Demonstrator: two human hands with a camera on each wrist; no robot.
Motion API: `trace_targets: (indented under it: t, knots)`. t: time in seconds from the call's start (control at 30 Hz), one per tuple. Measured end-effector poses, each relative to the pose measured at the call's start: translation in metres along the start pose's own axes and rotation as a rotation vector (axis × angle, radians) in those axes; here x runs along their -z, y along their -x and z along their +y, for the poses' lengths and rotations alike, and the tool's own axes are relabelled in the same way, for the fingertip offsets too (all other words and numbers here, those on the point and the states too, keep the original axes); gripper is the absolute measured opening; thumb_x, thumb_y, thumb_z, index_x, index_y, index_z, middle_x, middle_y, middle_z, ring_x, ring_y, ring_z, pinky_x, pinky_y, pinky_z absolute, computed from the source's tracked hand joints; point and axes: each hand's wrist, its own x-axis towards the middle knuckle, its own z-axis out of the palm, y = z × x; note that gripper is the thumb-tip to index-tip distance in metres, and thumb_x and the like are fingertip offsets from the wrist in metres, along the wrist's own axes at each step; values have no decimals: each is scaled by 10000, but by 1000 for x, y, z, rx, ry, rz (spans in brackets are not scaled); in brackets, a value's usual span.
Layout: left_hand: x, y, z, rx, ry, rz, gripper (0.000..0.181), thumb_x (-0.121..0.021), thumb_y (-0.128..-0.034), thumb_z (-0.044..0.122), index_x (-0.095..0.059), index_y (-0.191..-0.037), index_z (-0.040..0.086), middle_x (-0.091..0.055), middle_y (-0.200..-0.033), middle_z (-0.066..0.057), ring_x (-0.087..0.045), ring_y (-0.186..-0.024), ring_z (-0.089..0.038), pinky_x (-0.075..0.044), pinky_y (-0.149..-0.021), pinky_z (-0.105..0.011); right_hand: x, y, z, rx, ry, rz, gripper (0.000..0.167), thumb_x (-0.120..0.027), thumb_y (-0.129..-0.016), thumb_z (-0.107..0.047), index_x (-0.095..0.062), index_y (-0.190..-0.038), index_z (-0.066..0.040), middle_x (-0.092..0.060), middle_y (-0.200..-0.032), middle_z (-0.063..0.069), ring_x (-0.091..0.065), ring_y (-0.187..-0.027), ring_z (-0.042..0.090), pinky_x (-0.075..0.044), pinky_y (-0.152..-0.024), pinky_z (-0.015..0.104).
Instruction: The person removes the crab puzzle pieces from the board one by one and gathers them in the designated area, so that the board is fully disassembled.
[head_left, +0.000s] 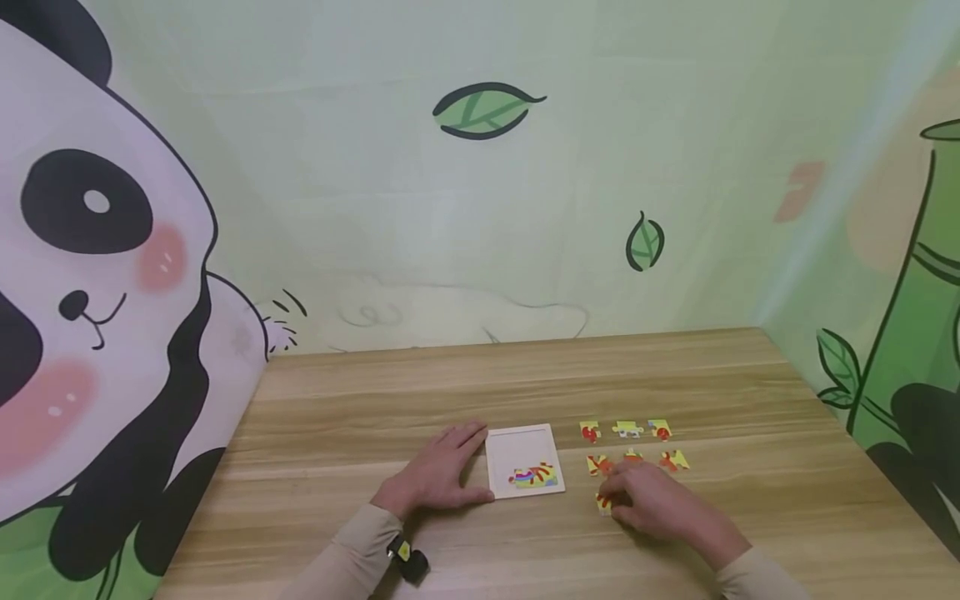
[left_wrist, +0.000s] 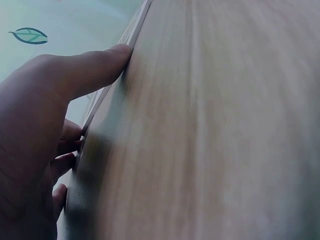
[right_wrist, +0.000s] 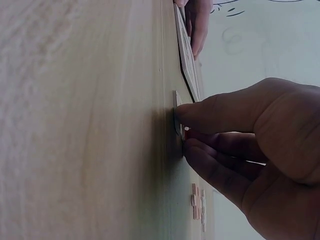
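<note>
A shallow white puzzle tray [head_left: 517, 443] lies on the table, with a few joined colourful pieces [head_left: 536, 476] in its lower right part. My left hand [head_left: 435, 475] rests at the tray's left side, thumb near the lower corner and fingers near the upper one. To the right of the tray, my right hand [head_left: 656, 500] pinches a yellow and red puzzle piece [head_left: 603, 503] between thumb and fingers. In the right wrist view that piece [right_wrist: 177, 112] is tilted up at the tabletop. The hand partly covers a red and yellow piece [head_left: 632, 457] behind it.
Loose puzzle pieces lie in rows beyond the right hand, among them a yellow and white one [head_left: 627, 428] and a red and yellow one [head_left: 674, 460]. The wooden table [head_left: 420, 383] meets a printed panda backdrop [head_left: 360, 208] at its far edge.
</note>
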Motion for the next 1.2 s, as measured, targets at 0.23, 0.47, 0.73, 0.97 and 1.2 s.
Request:
trace_targets:
  t: [0.23,0.47,0.73,0.97,1.2]
  knots:
    - [0,0,0,-2,-3,-1,977,-594,-827,668,-314,-1513,32,-315,-1575,-107,-283,-1459,-242,-215,-1220,-451,-1,-1,0,-19,3,1,142,-795,-754,-129,-739,-882,-153,-610,-842,-111,-488,-751,-12,-469,-652,227]
    - [1,0,1,-1,-2,-4,983,-590,-828,672,-308,-1515,29,-312,-1577,-110,-278,-1463,-244,-208,-1222,-449,-1,-1,1,-22,-2,2,159,-787,-739,-104,-733,-877,-162,-601,-839,-114,-494,-744,-8,-474,-643,227]
    - [1,-1,1,4,-4,1,978,-597,-826,670,-311,-1515,37,-315,-1576,-102,-285,-1459,-238,-207,-1222,-448,3,-10,-2,-25,8,38,124,-779,-767,-134,-715,-872,-155,-630,-843,-71,-554,-748,40,-496,-637,241]
    - [-1,-1,-2,-1,-7,4,983,-592,-825,677,-305,-1518,41,-311,-1577,-109,-283,-1460,-243,-205,-1223,-445,6,-25,-10,-69,-11,16,186,-750,-812,-139,-725,-990,-90,-674,-935,-17,-599,-827,97,-547,-709,290]
    - [-2,0,-1,0,-9,9,975,-602,-826,661,-309,-1516,37,-318,-1574,-114,-289,-1456,-254,-213,-1219,-453,6,-40,-18,-85,-32,-3,243,-744,-819,-152,-708,-1044,-69,-684,-988,24,-622,-846,141,-563,-732,300]
